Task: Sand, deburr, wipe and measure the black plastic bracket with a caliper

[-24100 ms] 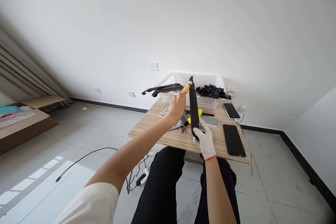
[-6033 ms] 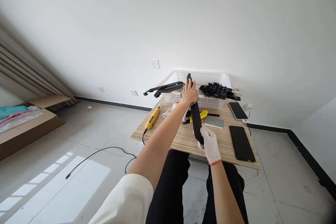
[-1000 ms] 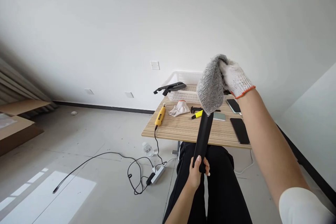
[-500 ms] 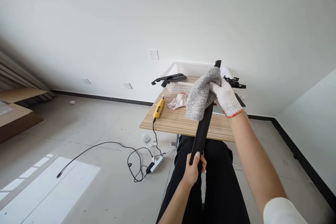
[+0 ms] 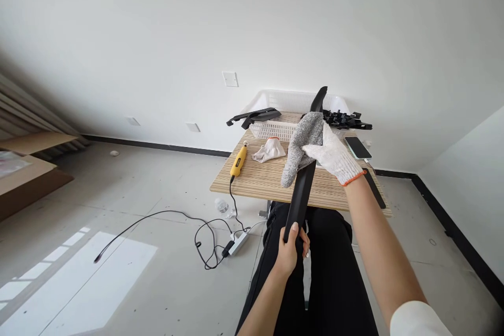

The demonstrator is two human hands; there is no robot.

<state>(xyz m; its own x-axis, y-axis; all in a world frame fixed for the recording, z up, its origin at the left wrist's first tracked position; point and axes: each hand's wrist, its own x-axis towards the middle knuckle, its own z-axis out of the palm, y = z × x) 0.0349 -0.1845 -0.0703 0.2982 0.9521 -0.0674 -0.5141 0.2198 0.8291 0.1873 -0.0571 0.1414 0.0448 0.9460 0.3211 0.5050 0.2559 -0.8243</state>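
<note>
My bare left hand (image 5: 290, 252) is closed around the lower end of a long black plastic trim strip (image 5: 302, 194), held tilted up and away over my lap. My right hand (image 5: 333, 153), in a white knit glove with an orange cuff, grips a grey speckled cloth (image 5: 303, 139). The cloth is folded over the strip's upper part and hides that stretch. Above it the strip's tapered black tip sticks out. Behind the strip stands a white plastic basket (image 5: 271, 129) on a slatted wooden table (image 5: 255, 186).
More black plastic parts (image 5: 260, 115) rest across the basket's left, with clustered black pieces (image 5: 346, 119) at its right. A yellow rotary tool (image 5: 238, 161), a spare glove (image 5: 270, 150) and a phone (image 5: 357, 147) lie on the table. On the floor are a power strip (image 5: 238, 244), cables and a plastic bottle (image 5: 222, 207).
My right hand has slid the cloth a little down the strip, exposing more of its upper tip. The left hand keeps its hold. The view has shifted slightly, showing the phone more fully.
</note>
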